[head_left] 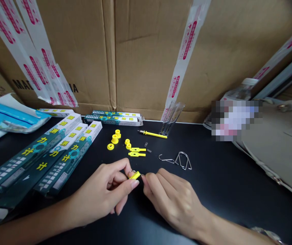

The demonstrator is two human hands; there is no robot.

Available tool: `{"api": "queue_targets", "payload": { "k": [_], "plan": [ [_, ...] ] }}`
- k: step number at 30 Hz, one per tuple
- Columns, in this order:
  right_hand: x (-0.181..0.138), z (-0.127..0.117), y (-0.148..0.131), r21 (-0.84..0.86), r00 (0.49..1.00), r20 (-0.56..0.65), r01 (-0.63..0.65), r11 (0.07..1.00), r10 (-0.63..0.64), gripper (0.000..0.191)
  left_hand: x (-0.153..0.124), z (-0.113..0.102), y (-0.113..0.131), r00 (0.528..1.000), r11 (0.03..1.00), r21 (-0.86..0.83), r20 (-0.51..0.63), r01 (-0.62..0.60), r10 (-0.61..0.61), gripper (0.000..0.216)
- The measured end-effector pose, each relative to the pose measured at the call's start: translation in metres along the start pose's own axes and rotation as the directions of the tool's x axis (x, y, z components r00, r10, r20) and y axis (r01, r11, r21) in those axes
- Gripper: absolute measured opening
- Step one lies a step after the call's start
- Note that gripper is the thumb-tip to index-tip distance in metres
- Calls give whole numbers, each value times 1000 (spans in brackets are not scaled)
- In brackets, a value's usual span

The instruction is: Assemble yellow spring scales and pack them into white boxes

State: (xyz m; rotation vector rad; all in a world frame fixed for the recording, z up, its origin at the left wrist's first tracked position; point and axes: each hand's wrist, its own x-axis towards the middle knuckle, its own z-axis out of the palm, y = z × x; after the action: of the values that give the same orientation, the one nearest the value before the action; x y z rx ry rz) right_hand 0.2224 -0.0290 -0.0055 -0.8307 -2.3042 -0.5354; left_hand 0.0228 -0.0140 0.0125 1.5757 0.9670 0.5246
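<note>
My left hand (pixel 107 190) pinches a small yellow plastic piece (pixel 135 175) between thumb and index finger. A thin metal ring (pixel 132 172) shows at that piece's left side. Right beside it, my right hand (pixel 170 200) is closed with the knuckles up. A thin dark bit sticks out of its fingertips toward the yellow piece; what it is I cannot make out. Beyond the hands lie two flat yellow plastic strips (pixel 137 154), two small springs (pixel 149 150), several yellow collars (pixel 114 139), a bent metal hook (pixel 166 159) and metal wire loops (pixel 183 160).
Farther back, a yellow rod with a metal tip (pixel 153 134) lies near clear plastic tubes (pixel 171 119). Several printed boxes (pixel 69 156) cover the left of the black table. A blue packet (pixel 15 114) is behind them. On the right are a bottle (pixel 240 90) and a beige bag (pixel 276 143).
</note>
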Motion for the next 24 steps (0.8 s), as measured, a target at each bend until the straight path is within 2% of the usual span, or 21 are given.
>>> {"api": "queue_targets", "payload": {
  "k": [24],
  "plan": [
    [-3,1,-3,124,998,57,-47,991,40,43,1,2,5,994,988,-114,12,107,-106,26]
  ]
}}
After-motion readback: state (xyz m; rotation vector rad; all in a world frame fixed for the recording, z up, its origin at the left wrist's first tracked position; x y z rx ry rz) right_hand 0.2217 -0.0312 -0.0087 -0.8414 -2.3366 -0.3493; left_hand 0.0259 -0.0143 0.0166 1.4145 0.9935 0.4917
